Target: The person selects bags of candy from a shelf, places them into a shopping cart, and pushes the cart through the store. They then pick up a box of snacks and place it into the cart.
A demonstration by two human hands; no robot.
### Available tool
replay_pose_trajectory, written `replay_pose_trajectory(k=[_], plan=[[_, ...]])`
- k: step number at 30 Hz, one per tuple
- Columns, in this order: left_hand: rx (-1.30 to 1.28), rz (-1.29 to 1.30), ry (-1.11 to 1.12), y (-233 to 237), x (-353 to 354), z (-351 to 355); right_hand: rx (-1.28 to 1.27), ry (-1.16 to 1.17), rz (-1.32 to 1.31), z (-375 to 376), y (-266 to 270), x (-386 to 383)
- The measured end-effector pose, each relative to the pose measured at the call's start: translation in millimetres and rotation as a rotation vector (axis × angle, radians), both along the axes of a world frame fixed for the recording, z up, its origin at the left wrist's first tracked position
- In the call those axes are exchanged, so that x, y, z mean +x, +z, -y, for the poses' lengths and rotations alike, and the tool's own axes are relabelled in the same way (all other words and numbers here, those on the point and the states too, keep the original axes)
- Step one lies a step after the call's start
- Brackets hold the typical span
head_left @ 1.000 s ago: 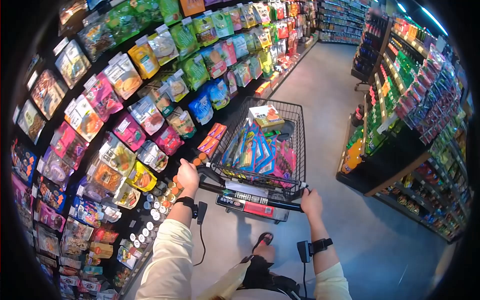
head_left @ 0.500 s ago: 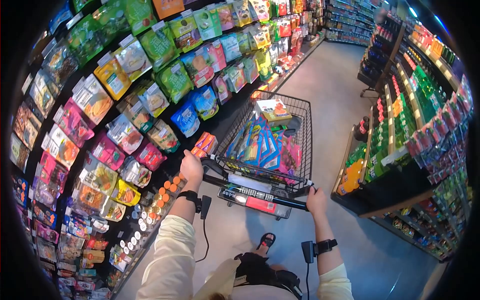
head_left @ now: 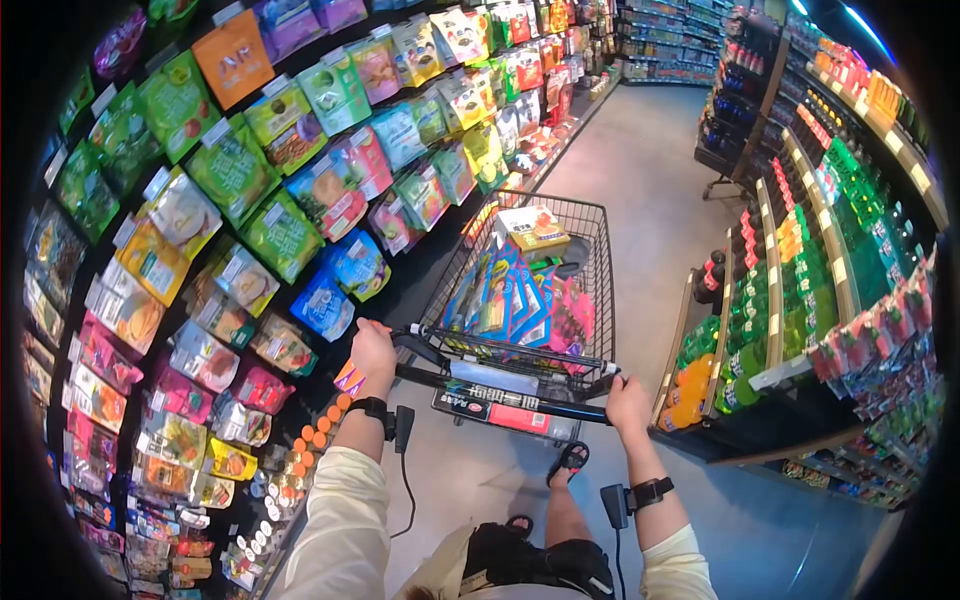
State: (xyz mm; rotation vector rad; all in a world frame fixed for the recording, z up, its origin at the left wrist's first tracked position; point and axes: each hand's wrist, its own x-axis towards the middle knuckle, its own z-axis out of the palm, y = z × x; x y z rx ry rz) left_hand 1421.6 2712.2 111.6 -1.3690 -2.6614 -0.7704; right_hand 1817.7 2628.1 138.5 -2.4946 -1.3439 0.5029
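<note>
You've rolled the shopping cart (head_left: 600, 262) forward — the snack pouches (head_left: 330, 190) left of it have slid back, and your sandalled foot (head_left: 570, 462) now lands under its handle (head_left: 500, 392). Your left hand (head_left: 373, 350) and right hand (head_left: 628, 402) stay clamped round that handle. Inside the cart: blue packets (head_left: 505, 300), pink packets (head_left: 572, 315), a box (head_left: 533, 228) at its far end.

hands (head_left: 374, 350) (head_left: 628, 402): 2 | shopping cart (head_left: 598, 292): 1 | wrist straps (head_left: 372, 405) (head_left: 645, 492): 2 | yellow box (head_left: 533, 228): 1
</note>
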Motion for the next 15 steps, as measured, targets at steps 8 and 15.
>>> replay_pose_trajectory(k=[8, 15], plan=[[-0.024, -0.010, 0.044, 5, 45, -109, -0.012, 0.020, 0.002, -110, -8, 44], [0.037, -0.053, 0.038, -7, 75, -209, -0.085, -0.007, -0.024, -205, 4, 74]])
